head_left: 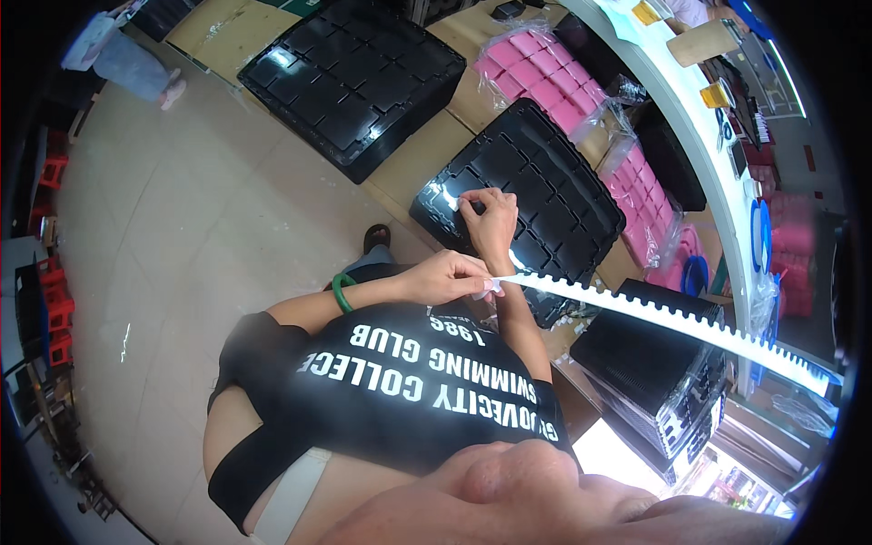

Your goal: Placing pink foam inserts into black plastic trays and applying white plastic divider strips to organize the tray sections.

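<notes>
My left hand (445, 277), with a green bangle (342, 292) on its wrist, is closed in a pinch in front of my chest. Its fingertips grip the near end of a long white strip (654, 315) with notches along one edge. The strip runs off to the right, over my right forearm. My right hand (492, 222) reaches farther out, its thumb and fingertips curled together at the left edge of a glossy black moulded plastic tray (554, 177). Whatever those fingertips hold, if anything, is too small to make out.
Another black tray stack (354, 77) stands at the far left on cardboard. Pink blocks in clear plastic (540, 73) lie behind the near tray. A black ridged stack (645, 363) is at right, beside a curved white table edge (704, 136). A person (132, 59) stands far left.
</notes>
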